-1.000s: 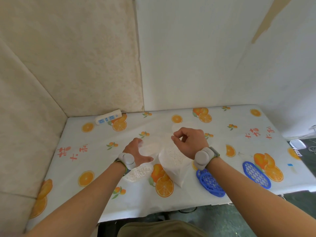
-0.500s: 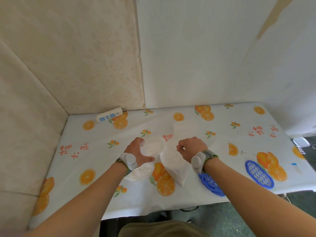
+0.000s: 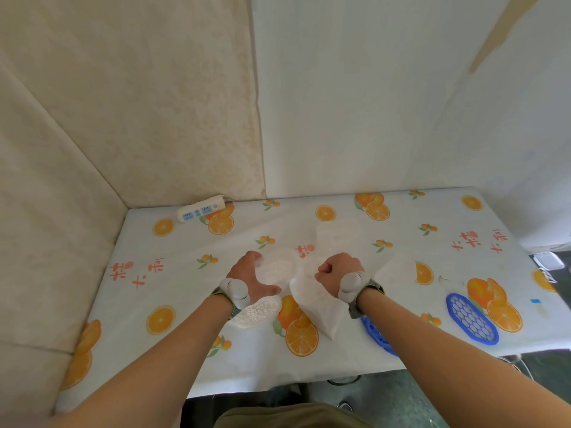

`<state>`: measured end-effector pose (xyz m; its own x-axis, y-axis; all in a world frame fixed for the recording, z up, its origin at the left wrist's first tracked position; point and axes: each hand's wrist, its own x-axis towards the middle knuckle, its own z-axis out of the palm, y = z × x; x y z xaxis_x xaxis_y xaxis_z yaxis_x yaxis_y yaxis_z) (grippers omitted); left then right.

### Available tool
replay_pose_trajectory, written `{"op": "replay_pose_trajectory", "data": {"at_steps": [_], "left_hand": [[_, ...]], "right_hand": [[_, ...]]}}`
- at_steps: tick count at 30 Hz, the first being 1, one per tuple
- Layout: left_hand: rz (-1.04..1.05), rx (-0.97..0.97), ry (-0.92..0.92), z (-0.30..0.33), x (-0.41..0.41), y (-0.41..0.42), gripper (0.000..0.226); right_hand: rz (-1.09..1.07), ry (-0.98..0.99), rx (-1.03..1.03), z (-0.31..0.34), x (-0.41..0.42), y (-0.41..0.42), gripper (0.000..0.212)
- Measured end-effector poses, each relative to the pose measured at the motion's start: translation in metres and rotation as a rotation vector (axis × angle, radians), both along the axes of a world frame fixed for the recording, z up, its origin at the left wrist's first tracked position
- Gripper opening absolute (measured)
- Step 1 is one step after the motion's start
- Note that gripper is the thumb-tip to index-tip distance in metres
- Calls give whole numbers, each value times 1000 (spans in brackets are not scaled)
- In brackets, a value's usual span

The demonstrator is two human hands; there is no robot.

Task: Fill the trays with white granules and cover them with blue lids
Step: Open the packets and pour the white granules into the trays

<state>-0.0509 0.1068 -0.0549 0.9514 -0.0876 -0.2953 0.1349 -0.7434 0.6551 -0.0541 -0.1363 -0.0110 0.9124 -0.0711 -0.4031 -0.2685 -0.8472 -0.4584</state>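
Filling step: right hand point(image 3: 338, 274) pinches the clear plastic granule bag point(image 3: 315, 304); left hand point(image 3: 251, 278) steadies the clear oval tray point(image 3: 278, 268). Next likely pouring, lid at four o'clock.

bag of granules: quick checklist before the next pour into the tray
1. Right hand grips the bag of granules: ok.
2. Left hand holds the clear tray steady: ok.
3. Bag mouth over the tray: cannot tell.
4. Tray full enough: cannot tell, granules blur into the plastic.
5. Blue lids within reach, lid by the forearm, second lid further right: ok.
6. Near tray filled but uncovered: not ok.
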Motion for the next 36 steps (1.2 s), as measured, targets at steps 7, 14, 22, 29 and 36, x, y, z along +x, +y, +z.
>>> {"op": "replay_pose_trajectory", "data": {"at_steps": [7, 14, 22, 29, 36], "left_hand": [[-2, -4, -12, 2, -2, 1, 97], [-1, -1, -23, 7, -4, -1, 99], [11, -8, -35, 11, -7, -1, 99], [16, -14, -36, 13, -10, -1, 99], [26, -16, -40, 13, -13, -1, 97]], "right_hand": [[-172, -1, 144, 1, -4, -7, 27], [-322, -72, 220, 21, -6, -28, 8], [-418, -119, 368, 42, -14, -41, 4], [-470, -238, 540, 61, -8, -23, 7], [-271, -228, 421, 45, 2, 26, 10]]}}
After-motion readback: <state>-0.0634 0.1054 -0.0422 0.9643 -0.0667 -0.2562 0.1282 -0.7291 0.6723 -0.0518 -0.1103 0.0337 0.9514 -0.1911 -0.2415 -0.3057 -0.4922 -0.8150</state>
